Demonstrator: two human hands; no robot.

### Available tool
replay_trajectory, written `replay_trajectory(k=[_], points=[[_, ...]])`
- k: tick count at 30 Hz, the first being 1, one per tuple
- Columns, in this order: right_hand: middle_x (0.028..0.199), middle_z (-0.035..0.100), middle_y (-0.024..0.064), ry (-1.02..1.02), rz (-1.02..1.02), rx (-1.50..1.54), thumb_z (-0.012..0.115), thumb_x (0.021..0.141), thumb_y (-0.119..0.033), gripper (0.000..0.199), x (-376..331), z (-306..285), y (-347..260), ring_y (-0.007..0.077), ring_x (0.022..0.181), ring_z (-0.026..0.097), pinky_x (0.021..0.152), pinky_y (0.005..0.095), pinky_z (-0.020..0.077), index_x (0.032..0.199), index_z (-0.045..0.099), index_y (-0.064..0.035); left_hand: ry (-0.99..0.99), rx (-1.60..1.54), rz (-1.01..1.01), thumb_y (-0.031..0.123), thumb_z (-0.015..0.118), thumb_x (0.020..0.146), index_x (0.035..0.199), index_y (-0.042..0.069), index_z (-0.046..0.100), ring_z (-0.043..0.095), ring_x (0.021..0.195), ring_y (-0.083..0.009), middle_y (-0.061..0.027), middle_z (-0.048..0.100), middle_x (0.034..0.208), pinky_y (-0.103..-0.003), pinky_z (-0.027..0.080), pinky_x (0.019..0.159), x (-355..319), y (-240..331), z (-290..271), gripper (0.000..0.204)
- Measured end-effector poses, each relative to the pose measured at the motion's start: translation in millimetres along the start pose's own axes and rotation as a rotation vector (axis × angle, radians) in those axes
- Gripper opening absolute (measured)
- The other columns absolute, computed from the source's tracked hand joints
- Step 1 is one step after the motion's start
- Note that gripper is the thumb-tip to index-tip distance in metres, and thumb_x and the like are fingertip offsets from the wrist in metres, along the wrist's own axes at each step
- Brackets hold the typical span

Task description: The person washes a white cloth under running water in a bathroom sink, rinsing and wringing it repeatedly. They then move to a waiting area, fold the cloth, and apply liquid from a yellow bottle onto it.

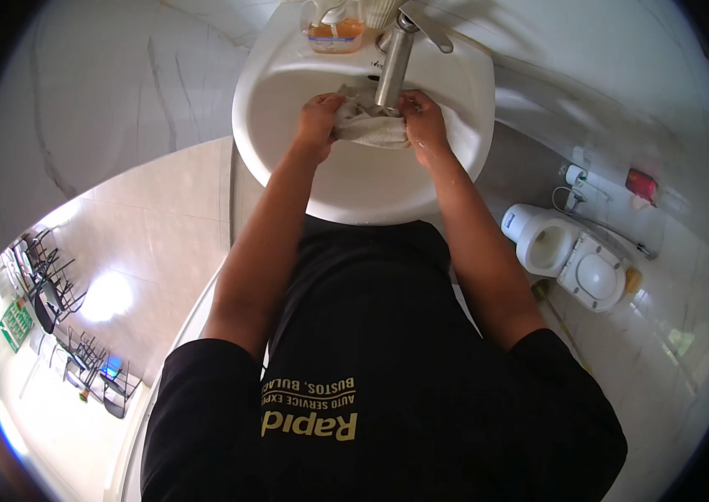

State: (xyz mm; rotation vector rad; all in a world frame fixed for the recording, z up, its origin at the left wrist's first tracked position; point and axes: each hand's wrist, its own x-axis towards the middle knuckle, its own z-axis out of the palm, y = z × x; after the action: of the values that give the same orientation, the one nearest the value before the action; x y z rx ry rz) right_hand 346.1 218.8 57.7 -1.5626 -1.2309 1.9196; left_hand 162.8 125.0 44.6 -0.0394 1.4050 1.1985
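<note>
Both my hands grip a wet, greyish cloth (371, 127) inside a white washbasin (354, 188). My left hand (318, 121) clutches the cloth's left end and my right hand (423, 124) its right end. The cloth is bunched directly beneath the spout of a metal tap (394, 58). Whether water is running I cannot tell.
A clear soap dispenser with orange liquid (334, 32) stands on the basin's back rim, left of the tap. To the right on the tiled floor are a white toilet (568, 255), a spray hose (589, 217) and a brush (555, 309). Black wire racks (62, 309) show at the lower left.
</note>
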Motion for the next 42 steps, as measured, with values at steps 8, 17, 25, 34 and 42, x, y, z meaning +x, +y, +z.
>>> replay_trajectory(k=[8,17,25,34,42], points=[[0.102,0.067,0.0048,-0.17,0.081,0.318,0.062,0.099,-0.02,0.027,12,18,-16,0.0157,0.091,0.062,0.083,0.0333,0.0493,0.118,0.066,-0.0012,0.057,-0.014,-0.027,0.021,0.06,0.097,0.134,0.006,0.052,0.061,0.104,-0.0223,-0.0112,0.059,0.125,-0.04,0.053,0.086,1,10,-7,0.041],[0.108,0.068,0.0025,-0.416,0.094,0.22,0.069,0.091,-0.007,0.034,-3,12,-43,0.0126,0.099,0.062,0.084,0.0307,0.0514,0.125,0.066,-0.0066,-0.227,0.575,0.332,0.011,0.075,0.079,0.156,0.007,0.029,0.052,0.129,-0.0323,-0.0173,0.044,0.151,-0.043,0.048,0.102,-21,10,3,0.091],[0.105,0.067,0.0034,-0.207,-0.03,0.203,0.065,0.097,-0.017,0.023,-14,11,-43,0.0105,0.089,0.063,0.072,0.0305,0.0537,0.118,0.068,-0.0076,-0.174,0.789,0.5,0.009,0.077,0.078,0.129,0.002,0.059,0.064,0.114,-0.0263,-0.0167,0.065,0.125,-0.038,0.05,0.097,14,-10,23,0.055],[0.132,0.057,0.007,-0.082,0.211,0.074,0.061,0.098,-0.029,0.04,0,-29,-11,0.0227,0.119,0.055,0.096,0.0455,0.048,0.134,0.056,-0.0108,-0.136,0.634,0.392,0.006,0.063,0.082,0.124,0.002,0.062,0.067,0.098,-0.0227,-0.0145,0.07,0.111,-0.034,0.053,0.087,-19,32,38,0.043],[0.141,0.054,0.0005,-0.499,0.233,0.441,0.051,0.099,-0.06,0.06,7,7,-9,0.0217,0.128,0.052,0.103,0.0562,0.0413,0.143,0.048,-0.0194,-0.247,0.187,0.184,0.019,0.06,0.086,0.129,0.001,0.058,0.063,0.102,-0.0222,-0.0162,0.066,0.113,-0.034,0.049,0.091,-7,25,37,0.046]])
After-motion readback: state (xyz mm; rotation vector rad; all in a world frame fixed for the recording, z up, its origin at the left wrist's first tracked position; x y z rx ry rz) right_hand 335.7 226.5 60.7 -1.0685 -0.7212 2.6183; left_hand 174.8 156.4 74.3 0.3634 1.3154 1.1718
